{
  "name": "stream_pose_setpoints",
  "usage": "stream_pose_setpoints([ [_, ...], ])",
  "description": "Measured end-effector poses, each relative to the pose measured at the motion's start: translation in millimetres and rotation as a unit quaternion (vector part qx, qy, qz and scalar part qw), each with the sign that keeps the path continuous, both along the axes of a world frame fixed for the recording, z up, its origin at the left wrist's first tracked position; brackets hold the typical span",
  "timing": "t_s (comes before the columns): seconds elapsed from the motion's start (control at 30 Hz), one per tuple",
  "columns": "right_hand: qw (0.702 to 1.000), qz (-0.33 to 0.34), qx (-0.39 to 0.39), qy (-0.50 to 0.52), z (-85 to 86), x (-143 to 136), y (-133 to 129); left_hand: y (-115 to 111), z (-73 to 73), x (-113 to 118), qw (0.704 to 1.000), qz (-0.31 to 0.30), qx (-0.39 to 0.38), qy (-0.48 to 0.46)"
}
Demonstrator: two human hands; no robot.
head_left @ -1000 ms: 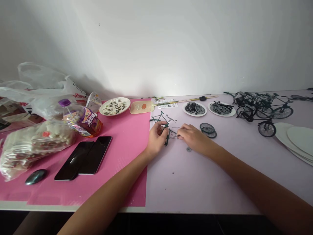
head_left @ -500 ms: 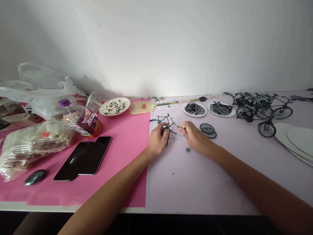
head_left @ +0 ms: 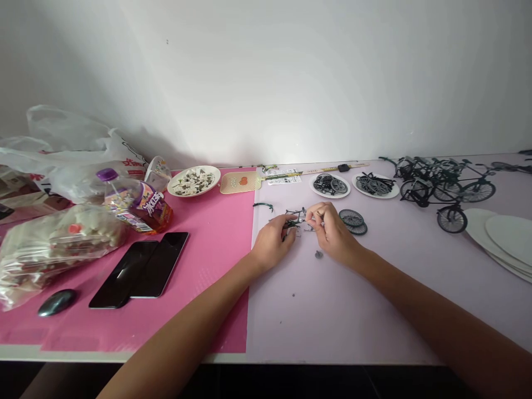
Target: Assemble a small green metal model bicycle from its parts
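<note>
Low over the lilac part of the table, my left hand (head_left: pixel 273 239) is closed around a small dark model bicycle frame (head_left: pixel 294 213), thumb and fingers pinching it. Much of the frame is hidden behind the fingers. My right hand (head_left: pixel 330 230) is at the frame's right end, its fingertips pinched together; what lies between them is too small to make out. A curved green piece (head_left: pixel 263 205) lies behind my left hand. Two spoked model wheels (head_left: pixel 353 219) overlap just right of my right hand. Below it sits a small grey part (head_left: pixel 318 254).
Behind are a plate of wheels (head_left: pixel 330 193), a plate of dark parts (head_left: pixel 375 193) and a plate of pale pieces (head_left: pixel 194 188). Assembled model bicycles (head_left: pixel 446 183) and stacked white plates (head_left: pixel 513 235) stand right. Two phones (head_left: pixel 160 266), a mouse (head_left: pixel 57 302) and a bottle (head_left: pixel 137 202) are left.
The bicycle frame has tipped lower and more of it is covered by my fingers. My left hand has shifted slightly right; my right hand has turned, with its knuckles raised.
</note>
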State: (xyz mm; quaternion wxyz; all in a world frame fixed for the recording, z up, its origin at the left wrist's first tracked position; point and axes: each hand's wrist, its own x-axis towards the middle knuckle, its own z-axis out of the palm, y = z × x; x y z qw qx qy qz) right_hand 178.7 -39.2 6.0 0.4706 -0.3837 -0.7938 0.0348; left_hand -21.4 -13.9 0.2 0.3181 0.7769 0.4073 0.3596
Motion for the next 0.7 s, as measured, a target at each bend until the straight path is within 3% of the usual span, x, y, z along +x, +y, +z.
stream_pose_setpoints([
  [0.17, 1.0, 0.0, 0.009, -0.003, 0.6, -1.3, -0.9, -0.3, -1.4, -0.1, 1.0, -0.006, -0.002, -0.002],
  [0.37, 1.0, 0.004, 0.006, -0.002, -0.5, -2.6, -1.2, -1.4, 1.2, -0.2, 0.996, -0.017, 0.066, 0.059],
  [0.57, 0.999, 0.031, -0.039, 0.014, -4.8, -2.7, -0.4, -1.6, 0.7, -0.9, 0.986, 0.006, 0.109, 0.127],
  [0.7, 0.997, 0.036, -0.067, 0.022, -7.1, -1.8, 0.2, 0.0, 1.7, -2.7, 0.986, 0.011, 0.114, 0.123],
])
